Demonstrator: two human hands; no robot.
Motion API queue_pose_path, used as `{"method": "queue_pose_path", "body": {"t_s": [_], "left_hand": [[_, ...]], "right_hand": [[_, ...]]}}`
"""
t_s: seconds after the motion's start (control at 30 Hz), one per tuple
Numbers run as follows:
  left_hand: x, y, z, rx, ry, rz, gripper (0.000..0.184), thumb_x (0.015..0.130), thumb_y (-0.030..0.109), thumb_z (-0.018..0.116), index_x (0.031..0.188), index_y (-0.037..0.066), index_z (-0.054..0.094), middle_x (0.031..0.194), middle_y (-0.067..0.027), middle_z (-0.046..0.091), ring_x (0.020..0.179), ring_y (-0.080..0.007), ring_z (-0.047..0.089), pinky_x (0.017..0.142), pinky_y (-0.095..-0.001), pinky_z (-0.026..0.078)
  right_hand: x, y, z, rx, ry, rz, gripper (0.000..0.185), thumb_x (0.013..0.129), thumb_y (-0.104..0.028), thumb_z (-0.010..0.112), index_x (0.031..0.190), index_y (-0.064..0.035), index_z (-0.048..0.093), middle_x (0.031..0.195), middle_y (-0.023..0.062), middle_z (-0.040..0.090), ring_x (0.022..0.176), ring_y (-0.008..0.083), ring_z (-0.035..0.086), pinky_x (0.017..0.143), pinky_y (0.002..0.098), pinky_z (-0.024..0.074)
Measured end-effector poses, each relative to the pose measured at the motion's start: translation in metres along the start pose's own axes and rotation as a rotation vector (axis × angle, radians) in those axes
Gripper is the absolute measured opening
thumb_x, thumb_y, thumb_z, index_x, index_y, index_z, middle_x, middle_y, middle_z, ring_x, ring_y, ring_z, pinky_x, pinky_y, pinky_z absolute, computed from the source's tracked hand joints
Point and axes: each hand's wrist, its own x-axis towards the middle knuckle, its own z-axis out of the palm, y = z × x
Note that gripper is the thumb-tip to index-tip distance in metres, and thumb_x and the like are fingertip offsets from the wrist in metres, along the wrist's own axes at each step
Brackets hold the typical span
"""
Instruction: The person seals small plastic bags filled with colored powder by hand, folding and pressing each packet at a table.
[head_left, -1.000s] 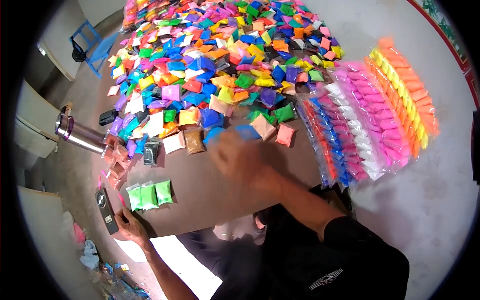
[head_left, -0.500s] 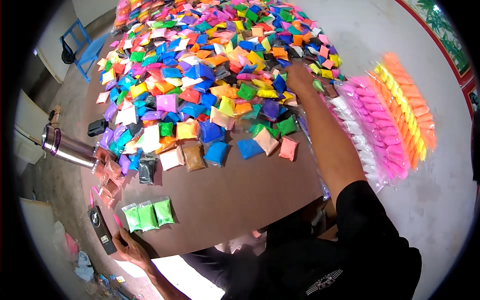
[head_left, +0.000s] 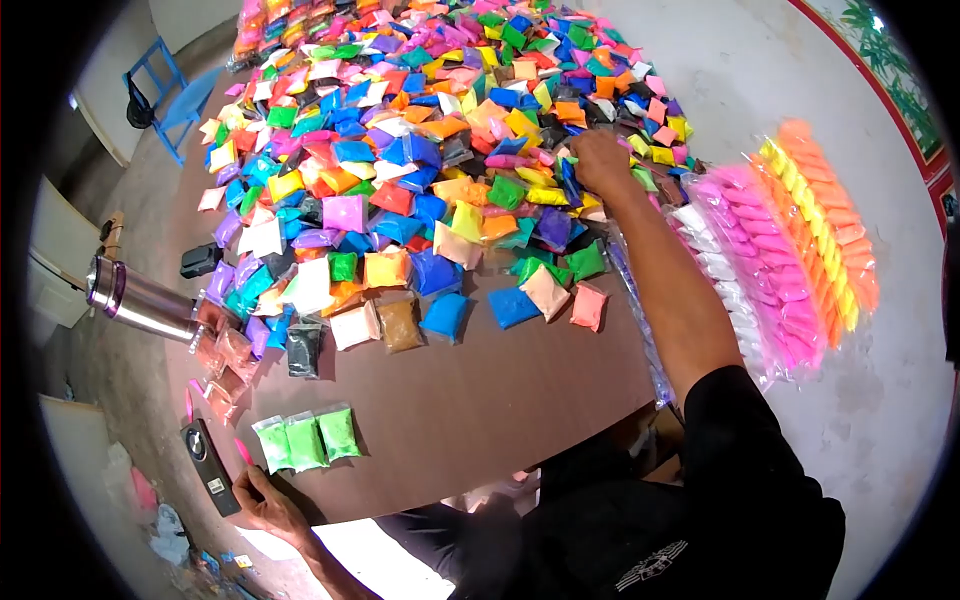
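Observation:
My right hand (head_left: 600, 163) is at the right side of a large heap of small coloured packets (head_left: 345, 213). Its fingers are bent down beside a dark blue packet (head_left: 570, 180), and whether they grip it is unclear. My left hand (head_left: 268, 507) rests at the table's near left edge, thumb and fingers curled around a thin pink stick (head_left: 243, 452). Above it lie three light green packets (head_left: 306, 440) in a row. Left of that hand is a black device (head_left: 209, 468) with a round dial.
Clear sleeves of pink (head_left: 758, 265), yellow and orange packets lie at the right. At the left edge a steel flask (head_left: 140, 298) lies tilted beside reddish-brown packets (head_left: 222, 352). A black packet (head_left: 303, 350) and a brown packet (head_left: 400, 325) sit along the heap's front. Farther off stands a blue chair (head_left: 185, 100).
My right hand has gone from the heap's front edge to its right side, where it has stayed over the last half second. My left hand remains at the near left edge.

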Motion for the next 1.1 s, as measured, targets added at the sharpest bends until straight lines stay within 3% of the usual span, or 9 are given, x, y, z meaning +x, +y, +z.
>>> {"method": "queue_pose_path", "body": {"t_s": [0.27,0.33,0.37,0.4,0.47,0.57,0.87,1.03,1.1], "left_hand": [[0.000,0.000,0.002,-0.130,-0.022,0.044,0.025,0.104,0.020,0.062,0.098,-0.004,0.062,0.086,-0.0064,0.058,0.078,-0.0173,0.049,0.071,-0.0332,0.044],[0.000,0.002,0.001,-0.122,-0.015,0.072,0.028,0.104,0.023,0.061,0.099,-0.004,0.064,0.084,-0.0075,0.061,0.076,-0.0167,0.050,0.070,-0.0338,0.047],[0.001,-0.001,0.001,-0.102,-0.010,0.071,0.028,0.103,0.023,0.061,0.098,-0.005,0.064,0.083,-0.0089,0.062,0.076,-0.0180,0.052,0.071,-0.0353,0.047],[0.000,0.003,0.001,-0.100,0.008,0.098,0.028,0.103,0.022,0.061,0.099,-0.006,0.064,0.085,-0.0107,0.065,0.077,-0.0194,0.054,0.072,-0.0364,0.049],[0.001,-0.002,0.003,-0.122,0.016,0.142,0.024,0.102,0.017,0.063,0.097,-0.006,0.062,0.086,-0.0108,0.064,0.080,-0.0193,0.055,0.076,-0.0353,0.050],[0.000,0.003,0.003,-0.094,0.022,0.147,0.022,0.100,0.016,0.064,0.097,-0.006,0.065,0.085,-0.0125,0.066,0.077,-0.0209,0.058,0.075,-0.0366,0.051],[-0.006,0.018,-0.006,-0.074,0.031,0.155,0.028,0.097,0.022,0.063,0.094,-0.005,0.067,0.084,-0.0172,0.068,0.075,-0.0279,0.062,0.074,-0.0409,0.051],[-0.066,0.057,-0.016,-0.178,0.031,0.158,0.029,0.101,0.023,0.063,0.093,-0.005,0.065,0.079,-0.0067,0.061,0.071,-0.0150,0.051,0.068,-0.0325,0.047],[-0.102,0.059,0.002,-0.396,-0.150,0.169,0.020,0.101,0.017,0.063,0.095,-0.002,0.066,0.082,-0.0093,0.064,0.075,-0.0150,0.057,0.070,-0.0313,0.049]], "right_hand": [[-0.028,-0.025,-0.056,0.188,0.252,0.025,0.016,0.083,-0.017,0.071,0.097,-0.0081,0.071,0.094,0.0198,0.071,0.092,0.0384,0.070,0.077,0.0515,0.0535],[-0.050,-0.035,-0.069,0.554,0.205,0.031,0.029,0.086,-0.019,0.069,0.106,0.0003,0.072,0.096,0.0258,0.072,0.091,0.0393,0.071,0.077,0.0507,0.0551],[-0.062,-0.040,-0.073,0.722,0.167,-0.014,0.033,0.087,-0.021,0.070,0.111,0.0027,0.071,0.094,0.0210,0.074,0.086,0.0298,0.073,0.073,0.0430,0.0564],[-0.078,-0.047,-0.079,0.733,0.173,-0.018,0.033,0.087,-0.021,0.070,0.111,0.0027,0.071,0.094,0.0210,0.074,0.086,0.0298,0.073,0.073,0.0430,0.0564],[-0.119,-0.069,-0.092,1.381,-0.111,0.149,0.023,0.094,-0.015,0.069,0.111,0.0012,0.070,0.086,0.0086,0.071,0.070,0.0160,0.066,0.063,0.0310,0.0518],[-0.189,-0.091,-0.094,1.703,-0.269,0.239,0.022,0.098,-0.016,0.068,0.113,0.0004,0.066,0.083,0.0040,0.068,0.066,0.0088,0.061,0.057,0.0232,0.0495],[-0.328,-0.125,-0.068,2.179,-0.483,0.390,0.023,0.100,-0.014,0.062,0.119,-0.0005,0.062,0.100,0.0064,0.067,0.079,0.0134,0.067,0.065,0.0270,0.0552],[-0.350,-0.119,-0.056,2.188,-0.543,0.420,0.028,0.100,-0.010,0.058,0.127,-0.0013,0.058,0.108,0.0087,0.066,0.088,0.0160,0.069,0.069,0.0277,0.0568],[-0.349,-0.117,-0.053,2.200,-0.538,0.391,0.030,0.100,-0.010,0.058,0.129,-0.0018,0.058,0.109,0.0089,0.066,0.090,0.0165,0.070,0.070,0.0278,0.0572]]}}
